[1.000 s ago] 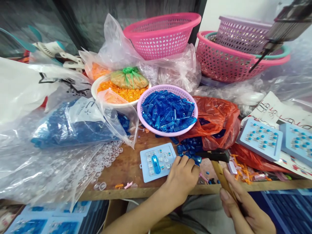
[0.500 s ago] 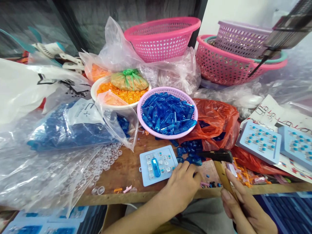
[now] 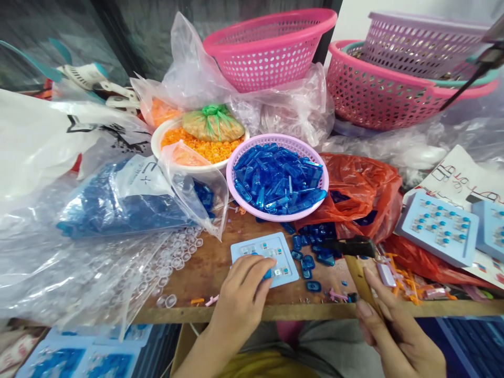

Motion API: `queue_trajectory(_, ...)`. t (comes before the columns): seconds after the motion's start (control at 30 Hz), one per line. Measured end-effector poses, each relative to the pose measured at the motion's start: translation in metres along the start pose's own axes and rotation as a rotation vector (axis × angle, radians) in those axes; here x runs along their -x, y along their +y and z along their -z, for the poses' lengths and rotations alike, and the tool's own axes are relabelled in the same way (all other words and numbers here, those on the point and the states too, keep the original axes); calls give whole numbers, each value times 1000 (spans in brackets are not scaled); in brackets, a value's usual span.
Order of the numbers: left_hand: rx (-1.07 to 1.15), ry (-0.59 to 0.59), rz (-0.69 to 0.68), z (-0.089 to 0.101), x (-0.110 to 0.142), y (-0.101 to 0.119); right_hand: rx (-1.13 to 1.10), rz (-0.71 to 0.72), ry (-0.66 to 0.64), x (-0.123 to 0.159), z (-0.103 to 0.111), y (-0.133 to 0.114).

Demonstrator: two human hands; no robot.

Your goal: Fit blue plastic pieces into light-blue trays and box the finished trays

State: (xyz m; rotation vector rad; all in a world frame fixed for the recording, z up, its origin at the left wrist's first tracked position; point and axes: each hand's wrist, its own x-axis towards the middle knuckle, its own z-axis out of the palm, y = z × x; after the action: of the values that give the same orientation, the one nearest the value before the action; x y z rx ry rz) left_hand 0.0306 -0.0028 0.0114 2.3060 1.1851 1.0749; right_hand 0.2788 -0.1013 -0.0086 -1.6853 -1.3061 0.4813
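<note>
My left hand [image 3: 242, 291] lies over the light blue mould tray [image 3: 289, 273], its fingers curled and closed around a blue translucent plastic piece [image 3: 268, 274]. Most of that piece is hidden under the fingers. Small clear parts with blue dots sit in the tray's recesses. In my right hand [image 3: 394, 325] is a hammer [image 3: 360, 278] with a wooden handle and a black head, held just above the table to the right of the tray. Loose small blue caps [image 3: 313, 286] lie between the tray and the hammer.
Behind the tray stands a lilac basket [image 3: 232, 197] of long blue pieces, beside a white bowl [image 3: 155, 144] of orange parts. A red bag [image 3: 362, 184], a clear bag of blue parts [image 3: 118, 210] and more filled trays [image 3: 437, 231] surround the work spot. Orange scraps [image 3: 409, 286] lie right.
My left hand has moved left from the loose blue caps onto the tray, covering the long blue piece there. Several caps now lie nearer the table edge. My right hand still holds the hammer.
</note>
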Motion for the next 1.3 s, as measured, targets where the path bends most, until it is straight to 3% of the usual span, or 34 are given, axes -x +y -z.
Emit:
queue_trajectory(0.23,-98,17,39,-8,4,-7,128,216,-79,2,-9,-15)
queue_trajectory(0.5,-41,18,7,-5,5,-10,174,342,-193,11,-22,-12)
queue_trajectory(0.7,-90,6,106,-8,7,-10,212,402,-187,15,-27,-23)
queue_trajectory(0.9,-108,-6,120,-9,7,-10,219,556,-408,7,-38,-20)
queue_trajectory(1.07,-90,-18,134,-10,6,-11,215,498,-277,10,-35,-20)
queue_trajectory(1.23,-142,-35,134,-3,0,-6,182,525,-389,9,-36,-17)
queue_trajectory(1.3,-161,-44,101,1,-6,-1,150,501,-363,7,-32,-15)
